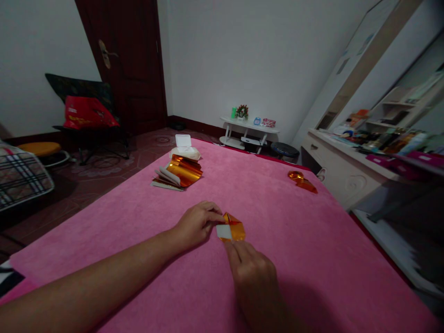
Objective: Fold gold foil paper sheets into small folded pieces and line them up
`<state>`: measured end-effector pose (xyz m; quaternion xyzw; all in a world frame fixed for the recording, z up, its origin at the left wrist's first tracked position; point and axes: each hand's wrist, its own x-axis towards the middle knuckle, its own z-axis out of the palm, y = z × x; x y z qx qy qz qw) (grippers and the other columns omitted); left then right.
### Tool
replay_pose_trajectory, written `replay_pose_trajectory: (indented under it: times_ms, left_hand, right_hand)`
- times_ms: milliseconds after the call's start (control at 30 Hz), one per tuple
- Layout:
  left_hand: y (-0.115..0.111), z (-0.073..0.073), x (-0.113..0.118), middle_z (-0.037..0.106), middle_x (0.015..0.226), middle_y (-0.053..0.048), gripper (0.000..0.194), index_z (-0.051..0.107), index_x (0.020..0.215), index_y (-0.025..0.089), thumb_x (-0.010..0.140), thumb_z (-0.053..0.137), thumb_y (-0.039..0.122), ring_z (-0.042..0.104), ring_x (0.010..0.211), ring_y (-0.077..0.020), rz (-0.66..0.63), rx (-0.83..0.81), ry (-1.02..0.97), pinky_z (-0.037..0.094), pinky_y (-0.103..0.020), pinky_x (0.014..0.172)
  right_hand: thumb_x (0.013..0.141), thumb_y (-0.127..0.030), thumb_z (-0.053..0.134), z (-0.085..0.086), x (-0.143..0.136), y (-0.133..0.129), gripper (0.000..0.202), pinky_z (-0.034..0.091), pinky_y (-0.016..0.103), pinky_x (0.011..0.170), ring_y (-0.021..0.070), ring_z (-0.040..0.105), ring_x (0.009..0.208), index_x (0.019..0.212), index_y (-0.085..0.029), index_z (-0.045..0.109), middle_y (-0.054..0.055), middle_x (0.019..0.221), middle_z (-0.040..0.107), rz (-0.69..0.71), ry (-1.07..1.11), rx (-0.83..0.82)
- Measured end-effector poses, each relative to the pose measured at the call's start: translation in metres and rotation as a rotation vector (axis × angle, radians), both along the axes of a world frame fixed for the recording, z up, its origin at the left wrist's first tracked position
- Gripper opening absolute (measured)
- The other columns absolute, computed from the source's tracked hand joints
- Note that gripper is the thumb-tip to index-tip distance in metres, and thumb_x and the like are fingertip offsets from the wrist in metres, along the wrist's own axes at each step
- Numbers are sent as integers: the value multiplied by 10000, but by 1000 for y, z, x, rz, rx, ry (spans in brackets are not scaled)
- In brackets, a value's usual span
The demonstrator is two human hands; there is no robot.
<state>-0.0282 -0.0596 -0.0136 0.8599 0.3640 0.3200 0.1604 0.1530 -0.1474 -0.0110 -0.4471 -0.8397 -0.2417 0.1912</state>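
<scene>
**A:** Starting nearest me: where is the right hand (255,273) sitting against the folded gold foil piece (231,228)?

**B:** I'm seeing it coming in from 6 o'clock. Its fingers (233,247) are closing on the near edge of the piece, pinching it down against the pink bed cover (312,240). The foil is lying just beyond them, toward 12 o'clock.

**A:** And the left hand (197,225)?

**B:** It's reaching in from 9 o'clock, and its fingertips (218,216) are pressing the far-left corner of the piece. I'm reading both hands as touching the foil, neither clearly nearer. The fingers on both are curled in tight, not spread; I'm not able to tell how much of the piece is sitting under them.

**A:** Which way is the piece running?

**B:** It's lying flat in the middle of the cover, its long axis going roughly 9 to 3 o'clock, with the white underside showing at its left end and the gold face toward the right.

**A:** Anything further out?

**B:** At about 2 o'clock, well apart, a folded gold shape (302,181) is resting on the cover. At 11 o'clock, a stack of gold sheets (180,173) is lying, and just behind it a white box (185,149) is standing with its lid open.
</scene>
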Motion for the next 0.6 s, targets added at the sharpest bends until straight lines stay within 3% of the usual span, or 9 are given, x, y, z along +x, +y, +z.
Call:
replay_pose_trajectory:
  times_ms: [200,433,600]
  left_hand:
    - [-6,12,-4,614,1182,-65,340,663,1108,242,840,503,106,535,1066,-200,-104,101,106,433,-345,909]
    - [-24,26,-2,671,1087,-71,303,601,1163,218,916,436,156,578,1008,-189,-218,147,258,404,-345,895]
    - [-29,24,4,693,983,-77,216,646,1053,211,909,485,202,596,959,-185,-228,193,213,399,-335,880]
  right_hand:
    - [831,-40,501,7,14,10,219,384,273,520,157,578,560,798,-187,659,12,633,624,36,15,-56]
    - [880,-44,393,9,61,41,315,492,246,748,140,648,800,898,-181,676,52,857,711,229,201,-276]
    - [899,-95,427,4,63,35,270,510,273,831,158,659,916,965,-178,676,66,984,715,227,291,-274]
